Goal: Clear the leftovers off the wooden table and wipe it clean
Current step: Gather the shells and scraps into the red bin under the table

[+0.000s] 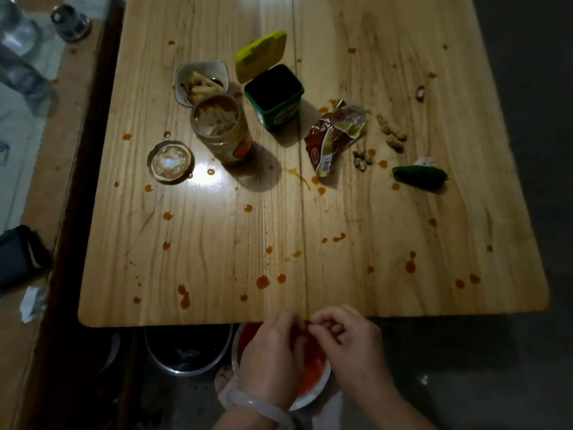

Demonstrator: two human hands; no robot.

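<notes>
The wooden table (403, 274) is spattered with orange-red sauce drops (262, 281). On it stand a smeared glass jar (220, 128), its lid (170, 162), a small white bowl of fries (201, 82) and an open green tub with a yellow flip lid (274, 96). A crumpled red wrapper (335, 135), peanuts (393, 135) and a small cucumber (418, 176) lie to the right. My left hand (273, 349) and right hand (353, 339) are at the table's front edge with fingers curled and fingertips meeting. It is too dark to see whether they pinch anything.
Below the front edge, under my hands, is a white plate smeared with red sauce (313, 386). A dark metal pot (186, 349) sits left of it. A dark wooden ledge (62, 212) runs along the table's left side, with bottles (18, 41) beyond.
</notes>
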